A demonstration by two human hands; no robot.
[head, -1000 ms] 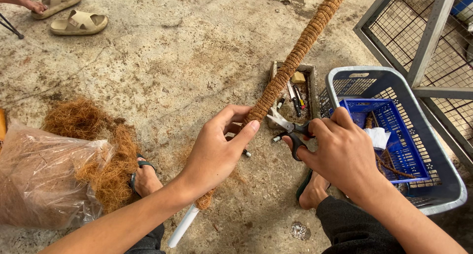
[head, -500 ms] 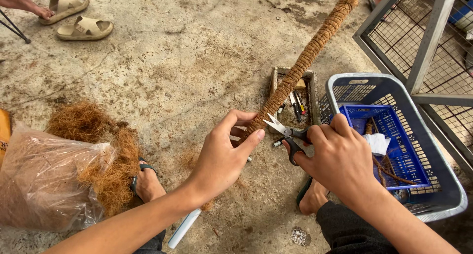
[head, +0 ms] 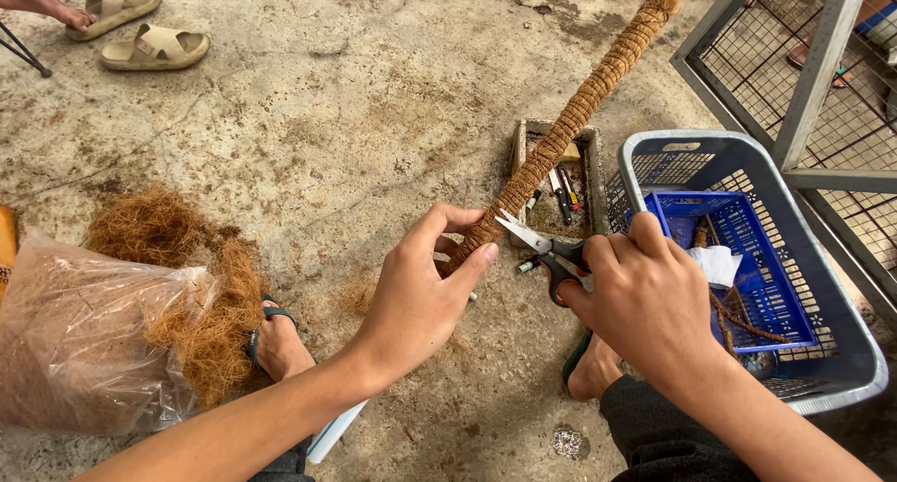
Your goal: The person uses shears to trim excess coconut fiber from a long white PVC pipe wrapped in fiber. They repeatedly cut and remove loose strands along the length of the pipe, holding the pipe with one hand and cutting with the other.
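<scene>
Coir-wrapped pole [head: 570, 122] still gripped by left hand [head: 420, 290], right hand [head: 645, 295] holding scissors [head: 542, 248], blades now opened

Craft workshop: bare concrete floor [head: 308, 99], loose coir heap [head: 177, 267], tool tray [head: 561, 178].

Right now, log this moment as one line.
left hand: grips coir-wrapped pole | right hand: holds scissors, blades open at pole | blue basket beside

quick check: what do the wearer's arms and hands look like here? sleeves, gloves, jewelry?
Both arms are bare from the frame edge to the fingertips: no sleeves in view, no gloves. The left hand and the right hand show no rings, and neither wrist carries a watch or band. Fingernails are short and unpainted. No visible markings or bandages.
</scene>
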